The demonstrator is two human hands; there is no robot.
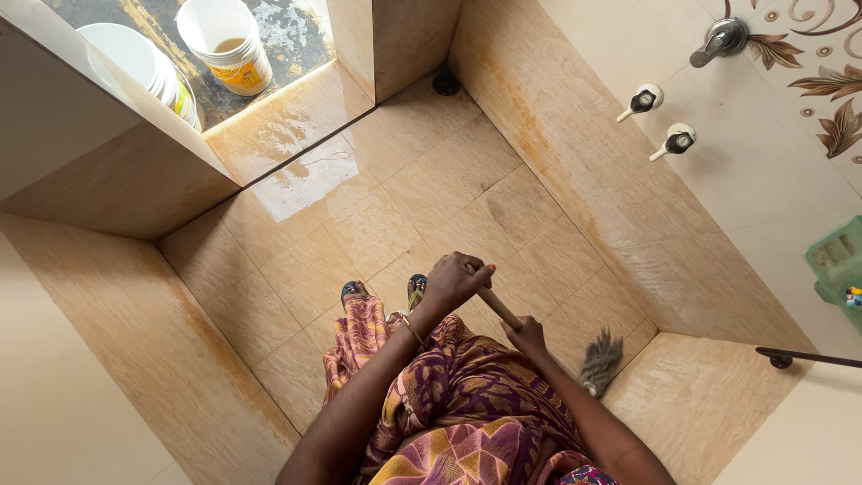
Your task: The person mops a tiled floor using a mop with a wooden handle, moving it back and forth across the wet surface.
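Presently, head view, looking straight down into a tiled bathroom. Both hands are on one wooden handle (499,308) of a brush.

Left hand (455,278): fingers curled shut around the upper end of the handle, knuckles up. A thin bangle (412,330) sits on that wrist.

Right hand (528,336): lower on the same handle, closed around it; the fingers are mostly hidden from this angle, but the grip reads as clamped on the stick.

Brush head (601,361): grey, frayed bristles, resting on the beige floor tiles (404,193) close to the floor's right-hand corner, just beside the foot of the wall. The handle slants from the left hand down toward the bristles; the stretch between the right hand and the head is hidden by the forearm.

Person: purple and yellow patterned garment (458,404); two sandalled feet (355,291) show on the floor just ahead of it, near the floor's middle.

Surroundings:
- Wet, shiny patch (310,180) at the far edge of the floor, by the doorway step.
- White bucket (226,43) with brownish liquid beyond the step; a second white tub (135,58) just beside it.
- On the right wall: a chrome tap (721,39) and two white-handled valves (643,101).
- Green basket (840,265) at the right edge; dark rail (808,357) below it.
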